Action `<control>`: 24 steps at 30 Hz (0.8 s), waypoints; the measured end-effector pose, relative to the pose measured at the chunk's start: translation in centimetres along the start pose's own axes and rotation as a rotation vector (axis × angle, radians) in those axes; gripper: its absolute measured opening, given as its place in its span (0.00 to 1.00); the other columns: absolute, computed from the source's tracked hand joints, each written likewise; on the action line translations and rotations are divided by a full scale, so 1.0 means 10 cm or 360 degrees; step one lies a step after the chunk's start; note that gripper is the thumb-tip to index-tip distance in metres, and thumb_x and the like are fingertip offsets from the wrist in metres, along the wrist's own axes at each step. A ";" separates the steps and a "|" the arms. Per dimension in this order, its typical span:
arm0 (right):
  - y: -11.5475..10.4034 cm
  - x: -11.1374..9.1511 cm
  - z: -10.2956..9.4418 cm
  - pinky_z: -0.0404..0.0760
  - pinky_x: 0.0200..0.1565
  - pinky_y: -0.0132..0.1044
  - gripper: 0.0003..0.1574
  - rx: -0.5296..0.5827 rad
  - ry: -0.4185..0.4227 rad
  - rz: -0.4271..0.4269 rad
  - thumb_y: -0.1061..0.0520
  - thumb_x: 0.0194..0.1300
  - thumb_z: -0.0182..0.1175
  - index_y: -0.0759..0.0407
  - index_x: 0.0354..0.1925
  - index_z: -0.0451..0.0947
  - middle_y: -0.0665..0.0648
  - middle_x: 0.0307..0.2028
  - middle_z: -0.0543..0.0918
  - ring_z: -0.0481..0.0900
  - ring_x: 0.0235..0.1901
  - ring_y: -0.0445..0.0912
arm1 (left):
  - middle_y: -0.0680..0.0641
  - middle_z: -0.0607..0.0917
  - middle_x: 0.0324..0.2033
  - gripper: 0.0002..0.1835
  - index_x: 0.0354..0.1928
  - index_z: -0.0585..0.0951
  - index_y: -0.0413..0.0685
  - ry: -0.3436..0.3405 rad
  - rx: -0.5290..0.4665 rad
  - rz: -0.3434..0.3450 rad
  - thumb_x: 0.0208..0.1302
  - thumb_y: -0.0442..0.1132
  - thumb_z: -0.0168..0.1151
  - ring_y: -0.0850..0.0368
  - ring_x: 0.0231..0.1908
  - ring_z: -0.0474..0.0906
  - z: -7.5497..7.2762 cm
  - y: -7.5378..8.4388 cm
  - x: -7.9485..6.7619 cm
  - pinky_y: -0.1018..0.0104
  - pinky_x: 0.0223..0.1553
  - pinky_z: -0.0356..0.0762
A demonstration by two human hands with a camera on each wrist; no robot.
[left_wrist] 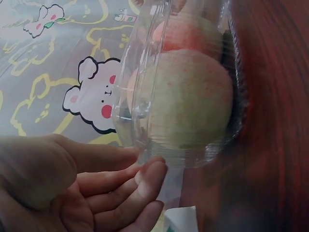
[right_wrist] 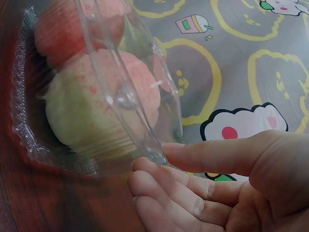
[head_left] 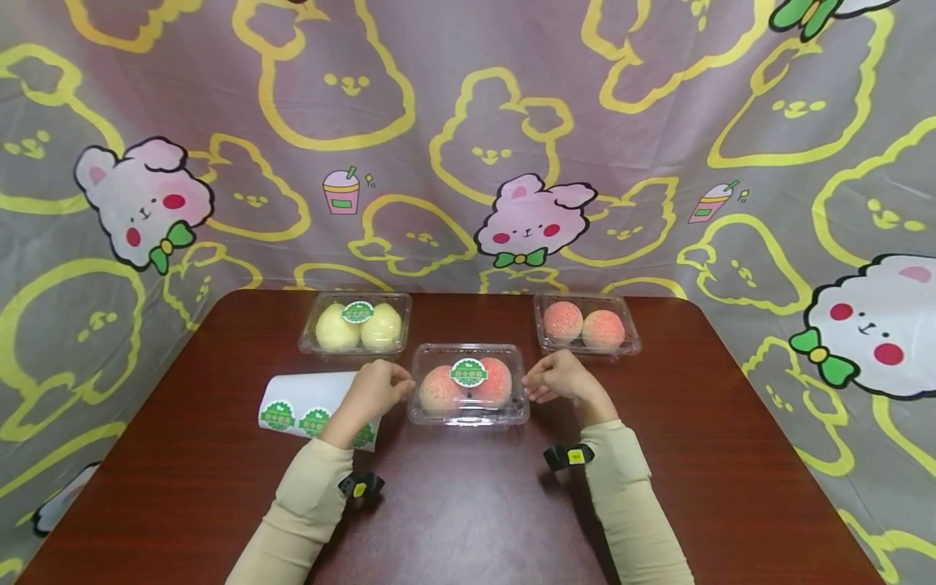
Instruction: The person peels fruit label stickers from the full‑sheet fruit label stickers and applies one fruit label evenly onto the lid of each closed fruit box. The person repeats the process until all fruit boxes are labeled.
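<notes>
A clear plastic clamshell box (head_left: 469,416) with two pink peaches stands mid-table, its lid down. A round green-and-white sticker (head_left: 469,373) is on the lid. My left hand (head_left: 374,393) is at the box's left side, thumb and forefinger pinching the rim; in the left wrist view its other fingers (left_wrist: 116,208) are loosely bent. On the opposite side my right hand (head_left: 566,382) pinches the rim between thumb and forefinger. A white sheet of round green stickers (head_left: 310,398) lies partly hidden beneath my left hand and wrist.
At the back left of the brown table (head_left: 468,512) stands a clear box of yellow-green fruit (head_left: 360,327) with a round sticker. Another box of peaches (head_left: 585,327), no sticker visible on it, is at the back right. A patterned curtain (head_left: 409,97) hangs behind the table.
</notes>
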State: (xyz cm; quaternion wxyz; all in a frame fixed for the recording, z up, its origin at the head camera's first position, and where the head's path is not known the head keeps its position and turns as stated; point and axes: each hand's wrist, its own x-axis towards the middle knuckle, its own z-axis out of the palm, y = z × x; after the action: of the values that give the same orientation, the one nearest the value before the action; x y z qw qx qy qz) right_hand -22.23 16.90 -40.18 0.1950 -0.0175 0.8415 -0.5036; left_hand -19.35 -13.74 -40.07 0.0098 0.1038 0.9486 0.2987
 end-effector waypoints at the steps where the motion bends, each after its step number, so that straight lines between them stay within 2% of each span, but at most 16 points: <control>1: 0.00 0.01 0.00 0.87 0.33 0.40 0.12 0.0013 0.0019 0.0004 0.67 0.62 0.59 0.79 0.39 0.80 0.54 0.22 0.84 0.81 0.21 0.40 | 0.41 0.89 0.30 0.09 0.35 0.86 0.35 -0.0004 -0.0036 -0.0019 0.62 0.36 0.63 0.53 0.30 0.84 0.01 0.00 0.01 0.60 0.34 0.80; 8: 0.05 0.08 0.03 0.86 0.31 0.37 0.13 0.0089 0.0114 -0.0015 0.68 0.63 0.56 0.80 0.40 0.79 0.52 0.21 0.84 0.80 0.21 0.38 | 0.38 0.89 0.33 0.11 0.40 0.84 0.34 0.0032 -0.0190 -0.0150 0.63 0.36 0.63 0.50 0.33 0.86 0.07 -0.01 0.07 0.59 0.36 0.81; 16: 0.06 0.13 0.08 0.85 0.30 0.34 0.14 0.0113 0.0245 -0.0019 0.67 0.64 0.54 0.79 0.41 0.78 0.54 0.23 0.85 0.80 0.21 0.38 | 0.37 0.89 0.34 0.11 0.40 0.85 0.35 0.0209 -0.0140 -0.0139 0.62 0.37 0.63 0.46 0.35 0.85 0.15 -0.01 0.12 0.53 0.39 0.81; 24: 0.05 0.20 0.12 0.86 0.32 0.39 0.13 0.0124 0.0419 0.0013 0.66 0.64 0.54 0.77 0.40 0.80 0.51 0.18 0.82 0.79 0.20 0.39 | 0.37 0.89 0.39 0.12 0.42 0.85 0.36 0.0321 -0.0103 -0.0144 0.62 0.38 0.62 0.45 0.36 0.85 0.21 0.04 0.16 0.51 0.42 0.80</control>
State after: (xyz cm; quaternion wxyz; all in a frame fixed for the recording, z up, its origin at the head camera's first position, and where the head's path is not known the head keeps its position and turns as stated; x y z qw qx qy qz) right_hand -23.56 15.73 -41.74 0.0857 0.0598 0.8396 -0.5331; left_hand -20.70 -11.92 -41.55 -0.0688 0.0299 0.9383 0.3375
